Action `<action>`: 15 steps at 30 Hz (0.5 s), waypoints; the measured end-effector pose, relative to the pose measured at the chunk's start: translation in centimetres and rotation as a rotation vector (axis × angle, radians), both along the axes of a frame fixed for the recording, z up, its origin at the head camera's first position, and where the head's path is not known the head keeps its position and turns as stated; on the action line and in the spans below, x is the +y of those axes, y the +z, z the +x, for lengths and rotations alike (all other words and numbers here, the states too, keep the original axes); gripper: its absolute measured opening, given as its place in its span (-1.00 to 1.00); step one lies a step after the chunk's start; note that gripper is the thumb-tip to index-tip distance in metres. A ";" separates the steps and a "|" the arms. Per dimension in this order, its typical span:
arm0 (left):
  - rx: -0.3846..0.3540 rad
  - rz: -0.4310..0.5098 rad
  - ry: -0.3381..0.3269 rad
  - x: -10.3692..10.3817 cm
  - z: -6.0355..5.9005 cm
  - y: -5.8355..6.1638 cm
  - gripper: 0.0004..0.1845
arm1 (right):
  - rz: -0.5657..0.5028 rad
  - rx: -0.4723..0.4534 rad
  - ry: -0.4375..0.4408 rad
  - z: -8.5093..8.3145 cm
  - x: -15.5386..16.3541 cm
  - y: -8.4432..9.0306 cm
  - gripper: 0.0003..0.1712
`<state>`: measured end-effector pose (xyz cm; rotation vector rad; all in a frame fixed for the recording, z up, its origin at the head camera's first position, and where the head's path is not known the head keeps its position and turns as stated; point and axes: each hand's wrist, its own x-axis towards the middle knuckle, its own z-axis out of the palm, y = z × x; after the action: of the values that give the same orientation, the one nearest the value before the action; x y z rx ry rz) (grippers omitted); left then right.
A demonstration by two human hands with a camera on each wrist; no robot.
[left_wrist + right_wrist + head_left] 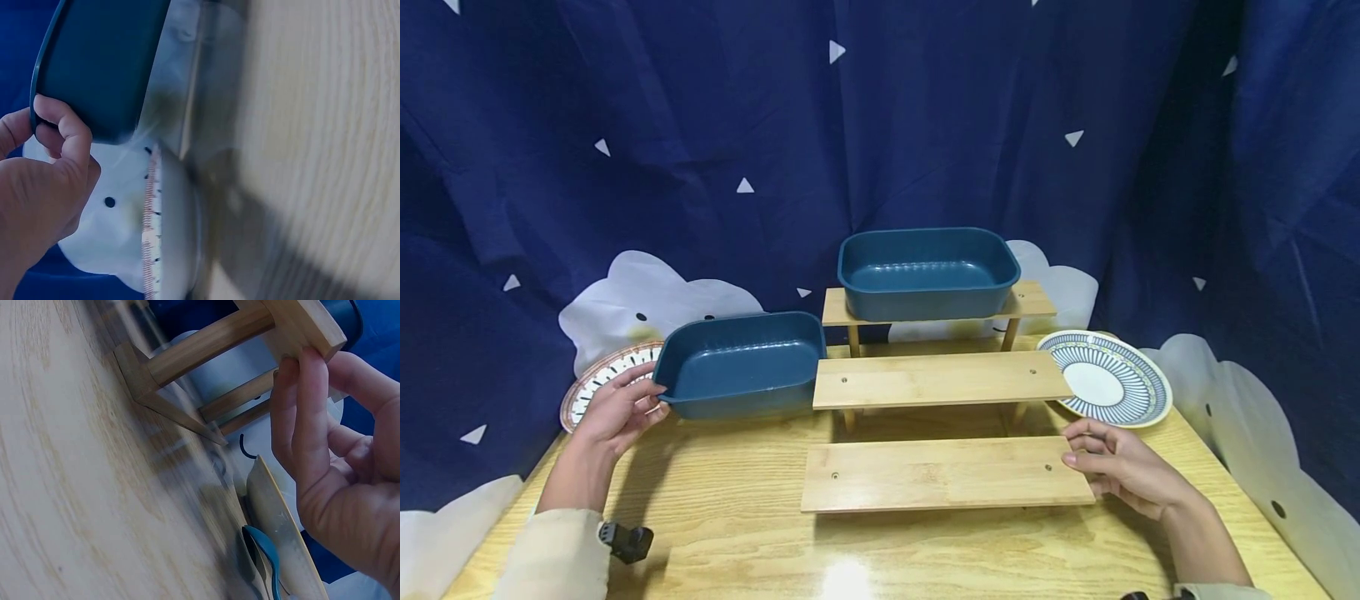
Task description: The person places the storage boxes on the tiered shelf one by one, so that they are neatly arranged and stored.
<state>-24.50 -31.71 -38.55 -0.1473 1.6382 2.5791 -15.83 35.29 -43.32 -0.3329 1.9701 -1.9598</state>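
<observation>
My left hand (621,408) pinches the near left rim of a dark teal rectangular tub (741,358), beside a stepped wooden rack. In the left wrist view, the thumb and fingers meet over the tub's edge, and the tub (100,69) appears above the tabletop. My right hand (1123,467) holds the right end of the rack's lowest board (940,475). Seen from the right wrist, fingertips grip the board's end (312,328) from below, near a round wooden leg (212,347). A second teal tub (928,275) stands on the rack's top board (1030,302).
The middle board (940,382) bears nothing. A blue-striped plate (1131,392) lies right of the rack, with a teal curved utensil (269,547) beside it in the right wrist view. A red-rimmed plate (580,396) is behind my left hand. A blue curtain (925,125) hangs behind the wooden table (722,517).
</observation>
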 end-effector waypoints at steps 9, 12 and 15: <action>0.114 -0.003 0.030 -1.5 1.8 1.6 -0.54 | 0.005 -0.001 -0.003 0.0 0.0 0.0 -0.74; 0.143 0.054 0.012 -2.0 2.5 1.9 -0.53 | 0.009 0.002 0.003 0.0 0.0 -0.1 -0.74; 0.178 0.119 -0.017 -2.4 3.2 2.1 -0.52 | 0.011 0.006 0.008 -0.1 0.1 -0.1 -0.74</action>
<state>-21.33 -34.15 -36.45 0.1063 1.5236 2.7378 -15.89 35.40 -43.43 -0.3438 1.9798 -1.9452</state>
